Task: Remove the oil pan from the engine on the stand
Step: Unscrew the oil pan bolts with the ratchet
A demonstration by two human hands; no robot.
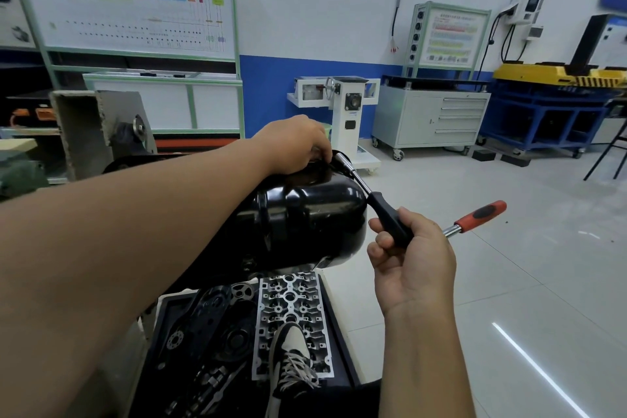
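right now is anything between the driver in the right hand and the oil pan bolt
Nothing visible. The right hand holds the nut driver, whose socket tip reaches the oil pan edge beside the left hand fingers; the bolt itself is hidden.

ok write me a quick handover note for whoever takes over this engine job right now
Left hand: on top of the black oil pan, fingers curled at the socket end of the tool.
Right hand: grips the black-handled socket driver, socket end at the pan's top edge; a red-handled ratchet sticks out behind that hand.
Done: cannot tell how many bolts are out.
Left: finish the bolts, lift the pan off. Cylinder head lies in the tray below.
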